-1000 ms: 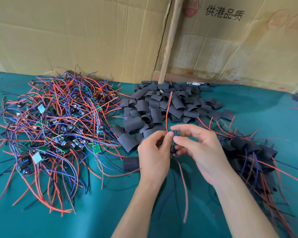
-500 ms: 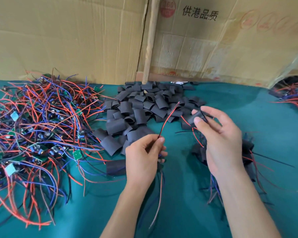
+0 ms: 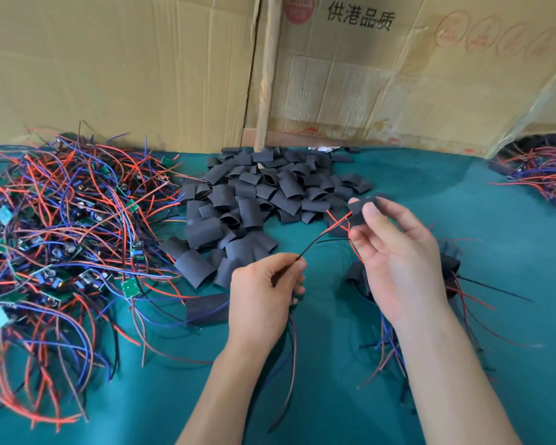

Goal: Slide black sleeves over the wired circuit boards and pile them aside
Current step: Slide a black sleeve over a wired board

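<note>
Above the tabletop (image 3: pixel 334 364) our right hand (image 3: pixel 398 261) pinches a black sleeve (image 3: pixel 360 211), left hand (image 3: pixel 264 293) pinches the wires (image 3: pixel 321 237) — we'd keep them taut, feeding straight.

Readable text: black Chinese print "供港品质" on the tall brown corrugated cardboard sheet (image 3: pixel 398 75) behind the table, plus a round red sticker (image 3: pixel 299 8) at its top edge with what looks like "360", rest too blurred; faint red round stamps (image 3: pixel 495 32) alongside, illegible.
</note>
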Demonstrator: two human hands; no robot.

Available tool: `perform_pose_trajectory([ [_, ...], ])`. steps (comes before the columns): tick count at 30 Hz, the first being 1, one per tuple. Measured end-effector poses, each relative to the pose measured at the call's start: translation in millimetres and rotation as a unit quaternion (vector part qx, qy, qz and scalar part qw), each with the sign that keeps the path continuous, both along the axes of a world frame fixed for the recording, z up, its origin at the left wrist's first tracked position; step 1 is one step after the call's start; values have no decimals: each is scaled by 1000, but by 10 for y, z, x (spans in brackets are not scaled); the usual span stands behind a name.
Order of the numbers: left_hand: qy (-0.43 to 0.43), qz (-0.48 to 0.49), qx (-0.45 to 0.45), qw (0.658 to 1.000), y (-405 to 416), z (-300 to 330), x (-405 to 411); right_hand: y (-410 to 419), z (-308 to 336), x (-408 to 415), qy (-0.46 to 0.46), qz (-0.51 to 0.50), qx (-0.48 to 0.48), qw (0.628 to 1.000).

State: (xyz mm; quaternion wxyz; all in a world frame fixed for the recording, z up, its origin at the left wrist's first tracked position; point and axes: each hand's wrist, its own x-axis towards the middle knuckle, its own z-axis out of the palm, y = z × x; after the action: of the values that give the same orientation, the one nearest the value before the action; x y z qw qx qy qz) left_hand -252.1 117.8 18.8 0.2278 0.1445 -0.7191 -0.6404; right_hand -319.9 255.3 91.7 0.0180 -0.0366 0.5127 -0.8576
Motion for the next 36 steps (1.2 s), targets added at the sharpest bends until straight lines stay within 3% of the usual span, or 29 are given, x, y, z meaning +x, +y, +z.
perform_pose_trajectory([
  [6, -6, 9, -17, 1000, -10, -28, -13, -19, 31, 54, 4, 48, 33, 998],
  [15, 2, 20, -27, 999, -27, -48, -12, -4, 56, 46, -20, 74, -72, 994],
  [26, 10, 22, -68, 997, -45, -63, 7, -74, -70, 41, 61, 25, 97, 993],
  [33, 27, 26, -103, 994, -53, -10, 48, -262, -240, 117, -8, 126, 133, 983],
  [36, 3, 17, -87, 996, -56, 14, 52, -267, -276, 117, 9, 146, 174, 974],
])
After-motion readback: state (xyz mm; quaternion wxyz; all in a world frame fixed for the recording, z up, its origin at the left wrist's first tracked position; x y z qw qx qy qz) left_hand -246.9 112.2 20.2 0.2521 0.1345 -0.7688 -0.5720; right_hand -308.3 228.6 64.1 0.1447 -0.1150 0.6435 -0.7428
